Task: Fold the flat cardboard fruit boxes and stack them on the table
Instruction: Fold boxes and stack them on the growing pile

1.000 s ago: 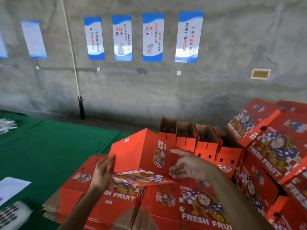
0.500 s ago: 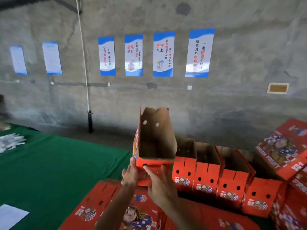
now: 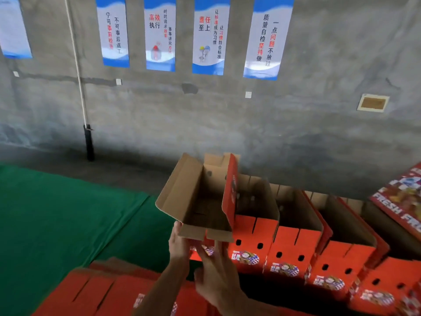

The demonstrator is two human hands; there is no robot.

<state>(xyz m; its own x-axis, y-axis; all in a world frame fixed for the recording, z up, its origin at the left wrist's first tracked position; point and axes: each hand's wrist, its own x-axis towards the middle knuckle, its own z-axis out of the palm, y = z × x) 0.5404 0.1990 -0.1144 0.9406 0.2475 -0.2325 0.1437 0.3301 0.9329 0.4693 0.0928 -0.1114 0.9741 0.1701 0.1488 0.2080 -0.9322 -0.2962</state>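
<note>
Green table cover [image 3: 57, 224] spans the left side, bare cloth up to the concrete wall. Near edge, left of centre: pile of flat red fruit-box blanks [image 3: 95, 295], still unfolded.

Centre: left hand [image 3: 180, 244] grips the near-left bottom corner of the opened box [image 3: 200, 201], fingers curled under the brown flap. Right hand [image 3: 216, 274] sits just beside it, fingers extended and pressed flat against the box's near red end; it does not look clamped on anything. The two hands are close together, both under the near end. The box is held up off the table, tilted left, open mouth toward the camera, brown interior showing.

Right of it: row of folded boxes [image 3: 296, 247] standing open-topped against the wall, touching side by side. Far right: slanted stack of printed blanks [image 3: 405, 201].

Judgement: step in hand is setting the box into the row's left end. To do it well, level the box first, keep the bottom flaps pushed home with the right palm, bring its red side wall flush against the neighbour, then lower it squarely.
</note>
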